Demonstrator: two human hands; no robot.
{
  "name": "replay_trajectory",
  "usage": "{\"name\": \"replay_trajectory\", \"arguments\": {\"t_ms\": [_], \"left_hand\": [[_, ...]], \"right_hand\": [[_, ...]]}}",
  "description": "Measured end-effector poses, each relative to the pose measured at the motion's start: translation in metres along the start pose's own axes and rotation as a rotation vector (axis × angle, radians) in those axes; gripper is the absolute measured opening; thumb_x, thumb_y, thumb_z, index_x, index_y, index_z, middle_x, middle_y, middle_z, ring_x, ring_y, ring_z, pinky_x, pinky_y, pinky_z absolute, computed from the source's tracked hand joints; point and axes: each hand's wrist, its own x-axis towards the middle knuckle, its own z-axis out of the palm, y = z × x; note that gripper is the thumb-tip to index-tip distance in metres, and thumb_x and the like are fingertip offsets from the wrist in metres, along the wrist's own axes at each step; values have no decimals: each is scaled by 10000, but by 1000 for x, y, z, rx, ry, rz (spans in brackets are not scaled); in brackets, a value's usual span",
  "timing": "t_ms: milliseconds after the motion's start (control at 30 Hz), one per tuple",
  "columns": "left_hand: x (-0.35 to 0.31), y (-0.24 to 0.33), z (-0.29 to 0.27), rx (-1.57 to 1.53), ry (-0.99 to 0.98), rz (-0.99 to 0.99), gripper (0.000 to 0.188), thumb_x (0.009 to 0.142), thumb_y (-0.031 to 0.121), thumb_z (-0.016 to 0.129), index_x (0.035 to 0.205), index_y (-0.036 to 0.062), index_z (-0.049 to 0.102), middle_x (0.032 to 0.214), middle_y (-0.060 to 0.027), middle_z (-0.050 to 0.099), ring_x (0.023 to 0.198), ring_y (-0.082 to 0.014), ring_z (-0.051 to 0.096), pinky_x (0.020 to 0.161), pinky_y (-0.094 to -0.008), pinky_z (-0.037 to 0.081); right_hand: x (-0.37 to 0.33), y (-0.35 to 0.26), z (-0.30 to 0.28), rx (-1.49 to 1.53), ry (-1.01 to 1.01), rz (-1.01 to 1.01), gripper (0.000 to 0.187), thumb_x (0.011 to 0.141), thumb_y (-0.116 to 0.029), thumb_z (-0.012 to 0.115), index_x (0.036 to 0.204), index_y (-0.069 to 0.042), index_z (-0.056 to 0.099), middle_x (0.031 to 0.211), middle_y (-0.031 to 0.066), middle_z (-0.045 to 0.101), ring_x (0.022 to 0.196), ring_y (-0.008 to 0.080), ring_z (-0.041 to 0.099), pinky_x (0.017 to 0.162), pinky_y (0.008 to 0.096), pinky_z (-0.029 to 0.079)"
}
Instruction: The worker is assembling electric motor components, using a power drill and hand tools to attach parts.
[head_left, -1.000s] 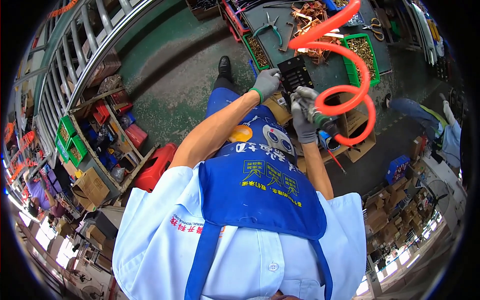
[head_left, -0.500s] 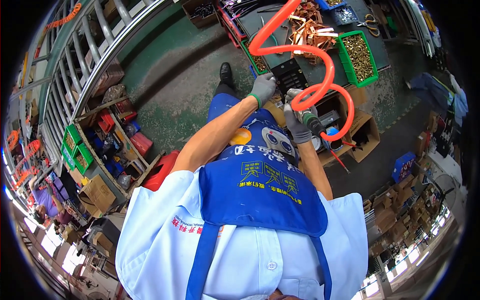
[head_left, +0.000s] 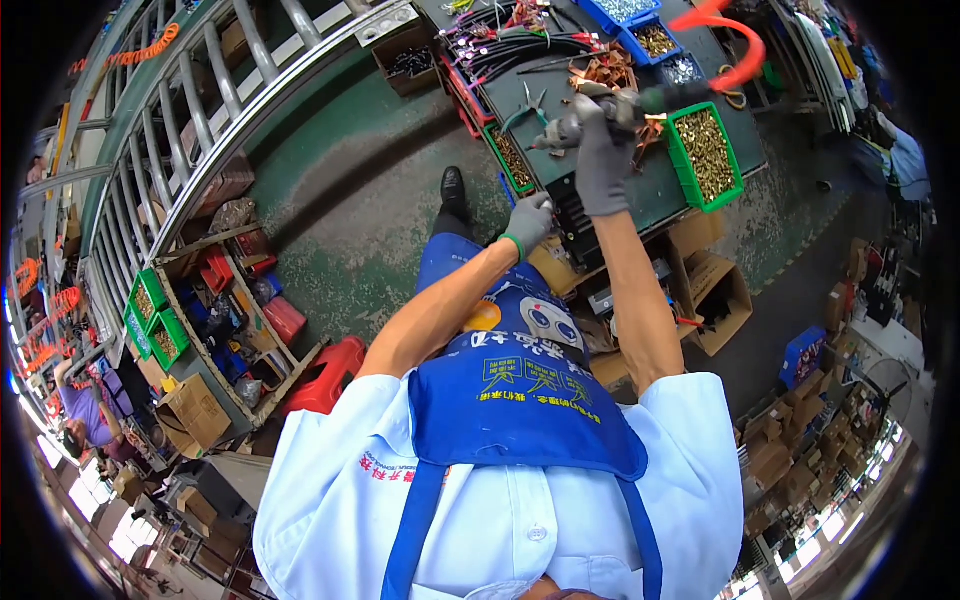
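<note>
My right hand (head_left: 604,165), in a grey glove, is closed around an air screwdriver (head_left: 566,132) held over the bench, its tip pointing left. An orange-red coiled hose (head_left: 742,66) trails from the tool's right end, blurred by motion. My left hand (head_left: 529,222), gloved in grey with a green cuff, is closed at the near edge of the bench. It lies beside a black slotted part (head_left: 574,215); whatever its fingers pinch is hidden. Teal-handled pliers (head_left: 527,108) lie left of the tool, and copper strips (head_left: 604,72) are heaped behind it.
A green bin (head_left: 737,180) of brass fittings stands right of my right hand, and a narrow green bin (head_left: 512,160) sits at the bench's left edge. Blue bins (head_left: 648,42) and black cables (head_left: 510,50) lie farther back. Open cardboard boxes (head_left: 722,300) stand below, right of my apron.
My right hand has moved away from the black slotted part, forward over the bench, carrying the air screwdriver. The hose has swung up and right. My left hand stays beside the part, lower in view.
</note>
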Motion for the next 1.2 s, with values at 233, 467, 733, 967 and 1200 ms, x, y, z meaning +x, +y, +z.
{"name": "replay_trajectory", "arguments": {"t_ms": [233,467,733,967,1200], "left_hand": [[-3,-18,-8,59,-30,359,220,939,161,551,1043,-2,657,898,-99,688,765,-175,636,676,-337,527],[-18,-11,-68,-507,-294,-281,356,967,178,549,1288,25,545,1152,-101,607,933,-175,618,812,-326,532],[-32,6,-128,-457,-169,-403,368,1006,177,507,1332,6,497,1118,-98,599,933,-165,607,770,-297,534],[-28,-1,-180,-529,-44,-518,370,997,202,522,1321,24,516,1139,-93,614,958,-174,628,763,-292,541],[-2,27,-215,-270,-31,-559,351,1005,178,493,1309,4,525,1142,-100,632,926,-170,644,770,-295,546]], "right_hand": [[32,144,1,-299,164,246,145,828,-80,671,810,-85,528,564,13,494,439,132,485,400,325,387],[61,213,34,-604,-57,337,272,703,-149,750,932,-33,660,764,13,651,671,135,609,641,305,492],[157,291,154,-701,-198,97,324,680,-181,738,975,-63,679,831,90,704,755,199,671,735,320,510],[225,358,204,-969,-223,72,285,741,-252,716,945,-58,672,845,182,687,816,366,666,719,435,502],[222,405,178,-1162,-191,-186,259,721,-167,676,974,-113,690,908,206,639,850,382,606,806,467,474]]}}
